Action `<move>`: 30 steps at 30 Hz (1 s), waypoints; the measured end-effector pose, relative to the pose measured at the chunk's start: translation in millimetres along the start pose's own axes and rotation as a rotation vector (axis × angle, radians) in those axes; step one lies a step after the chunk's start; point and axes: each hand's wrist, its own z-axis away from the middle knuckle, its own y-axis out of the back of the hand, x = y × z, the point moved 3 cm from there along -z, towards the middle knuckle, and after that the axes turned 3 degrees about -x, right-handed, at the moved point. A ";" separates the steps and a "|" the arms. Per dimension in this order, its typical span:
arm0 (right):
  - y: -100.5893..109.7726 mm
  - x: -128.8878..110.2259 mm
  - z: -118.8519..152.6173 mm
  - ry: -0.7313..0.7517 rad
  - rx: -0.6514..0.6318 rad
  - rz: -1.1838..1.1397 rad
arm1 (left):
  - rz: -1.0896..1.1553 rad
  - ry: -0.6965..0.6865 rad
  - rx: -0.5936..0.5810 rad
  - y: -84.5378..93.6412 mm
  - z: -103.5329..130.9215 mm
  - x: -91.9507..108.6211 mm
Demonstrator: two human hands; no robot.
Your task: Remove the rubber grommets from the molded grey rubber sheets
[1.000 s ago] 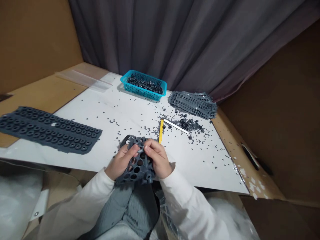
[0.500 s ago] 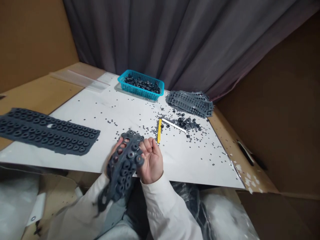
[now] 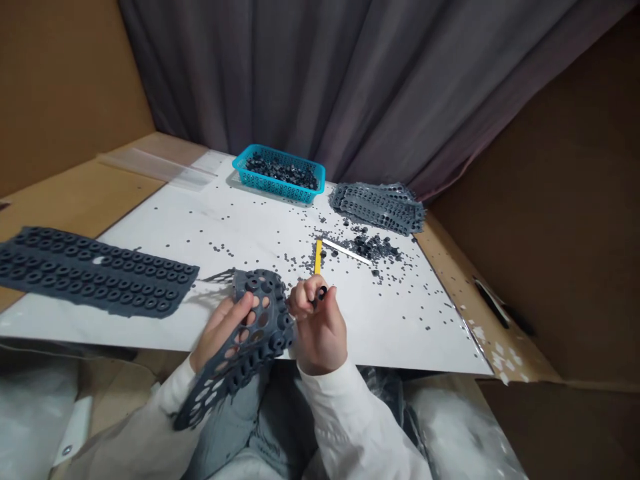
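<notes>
A dark grey rubber sheet (image 3: 263,320) is curved over my left hand (image 3: 220,327), whose thumb presses on its face. Part of this sheet shows open holes, while raised rings remain along its right and lower side. Just right of it, my right hand (image 3: 320,320) is closed, with a small black ring (image 3: 321,293) between thumb and index finger. Behind the right hand lie a yellow stick (image 3: 318,256) and a thin white strip (image 3: 346,251), which meet at one end.
Another ringed sheet (image 3: 95,270) lies at the left. A blue basket (image 3: 283,185) of black rings stands at the back, beside stacked perforated sheets (image 3: 379,207). Small black pieces (image 3: 373,247) are heaped and scattered over the white surface (image 3: 370,313).
The held sheet has turned and spread, showing more of its holes. My right hand has moved slightly right and now has a small black ring in its fingertips.
</notes>
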 end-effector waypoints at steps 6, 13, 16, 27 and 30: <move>7.0 -8.3 1.5 -0.030 -0.007 0.094 | -0.162 -0.286 0.126 16.3 -8.3 -2.3; 8.2 -10.8 0.5 -0.094 -0.076 -0.035 | -0.584 -0.615 -0.047 17.1 -20.3 16.9; 7.1 -13.4 0.0 -0.137 -0.121 -0.114 | -0.819 -0.639 -0.268 4.1 -22.3 26.7; 24.1 -12.9 -3.6 -0.290 0.022 0.111 | -0.863 -0.421 -0.337 6.1 -23.3 0.8; 28.3 -16.4 -11.9 -0.334 0.037 0.236 | -0.913 -0.446 -0.272 7.2 -20.1 1.0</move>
